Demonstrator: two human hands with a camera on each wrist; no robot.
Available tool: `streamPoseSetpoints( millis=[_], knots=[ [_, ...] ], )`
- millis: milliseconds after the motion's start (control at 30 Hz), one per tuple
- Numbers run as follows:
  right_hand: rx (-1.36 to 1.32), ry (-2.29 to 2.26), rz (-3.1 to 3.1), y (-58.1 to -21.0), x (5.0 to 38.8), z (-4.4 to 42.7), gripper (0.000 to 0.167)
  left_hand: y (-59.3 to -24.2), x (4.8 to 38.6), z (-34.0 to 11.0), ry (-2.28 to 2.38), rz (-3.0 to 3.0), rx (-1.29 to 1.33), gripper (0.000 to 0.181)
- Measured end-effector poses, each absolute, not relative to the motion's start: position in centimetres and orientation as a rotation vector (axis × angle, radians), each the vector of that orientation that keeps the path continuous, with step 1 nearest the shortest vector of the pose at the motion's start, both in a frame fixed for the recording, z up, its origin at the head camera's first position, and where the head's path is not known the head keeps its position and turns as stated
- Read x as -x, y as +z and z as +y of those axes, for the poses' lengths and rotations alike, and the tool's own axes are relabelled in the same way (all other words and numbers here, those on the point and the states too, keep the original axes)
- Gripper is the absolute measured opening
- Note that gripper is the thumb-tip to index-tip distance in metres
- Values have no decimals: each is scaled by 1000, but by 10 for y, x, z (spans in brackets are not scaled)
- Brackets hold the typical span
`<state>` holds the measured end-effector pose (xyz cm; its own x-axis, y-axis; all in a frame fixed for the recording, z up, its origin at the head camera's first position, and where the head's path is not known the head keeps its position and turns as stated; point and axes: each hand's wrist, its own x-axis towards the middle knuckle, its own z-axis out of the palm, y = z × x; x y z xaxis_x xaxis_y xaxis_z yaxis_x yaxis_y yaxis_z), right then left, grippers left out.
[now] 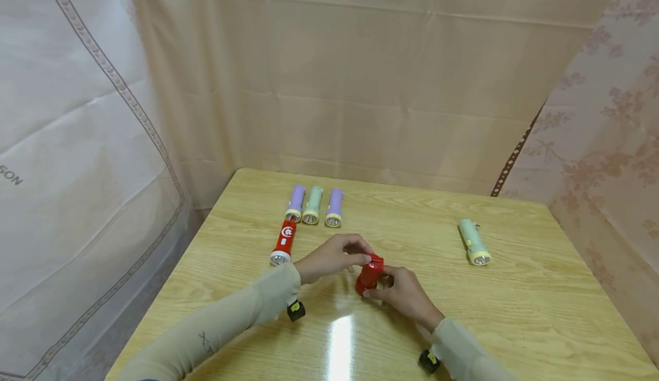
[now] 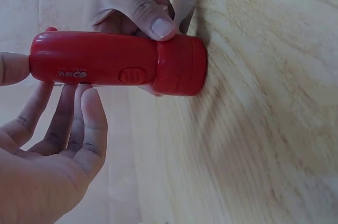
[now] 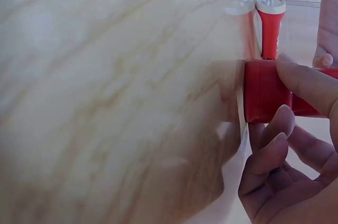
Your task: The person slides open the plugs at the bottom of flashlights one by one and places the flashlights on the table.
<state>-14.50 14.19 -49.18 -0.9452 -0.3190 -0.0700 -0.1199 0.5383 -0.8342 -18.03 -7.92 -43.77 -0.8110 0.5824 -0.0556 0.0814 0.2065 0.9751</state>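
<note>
1. both my hands are clamped on the red torch (image 1: 369,276): my left hand (image 1: 334,259) pinches its upper end, while my right hand (image 1: 405,293) grips low, thumb against the wider head.
2. the torch stands about upright, head down on the wooden table (image 1: 520,306), in front of me. i'd say the low grip steadies the base and the upper one stops the narrow tail from tipping.
3. one left digit touches the tail end and other fingers lie bent along the side; that looks to me like a light hold, for control more than force. the ribbed switch (image 2: 132,75) lies uncovered between my hands.
4. beyond my left wrist lies a white-rimmed red torch (image 1: 284,242), its tail just by the left purple torch (image 1: 296,200); whether they touch, i cannot tell.
5. the middle green torch (image 1: 313,202) lies between that one and the right purple torch (image 1: 335,203), lenses toward me, perhaps lined up for order.
6. the lone green torch (image 1: 471,240) lies well apart, off to my right.
</note>
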Motion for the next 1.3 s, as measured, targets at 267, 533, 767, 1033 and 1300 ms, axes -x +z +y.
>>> streamPoseSetpoints(
  millis=[267, 533, 767, 1033, 1300],
  knots=[
    [316, -1334, 2586, -489, 147, 142, 44, -439, 183, -79, 1618, 2103, -671, 9],
    [335, -1332, 2605, -489, 148, 143, 41, -436, 188, -79, 1583, 2111, -717, 7],
    [297, -1323, 2584, -491, 150, 142, 40, -433, 190, -78, 1570, 2114, -714, 5],
    [355, -1290, 2614, -489, 150, 142, 36, -432, 191, -77, 1559, 2104, -672, 5],
    [412, -1282, 2616, -488, 150, 143, 37, -429, 189, -75, 1583, 2092, -677, 6]
  ],
)
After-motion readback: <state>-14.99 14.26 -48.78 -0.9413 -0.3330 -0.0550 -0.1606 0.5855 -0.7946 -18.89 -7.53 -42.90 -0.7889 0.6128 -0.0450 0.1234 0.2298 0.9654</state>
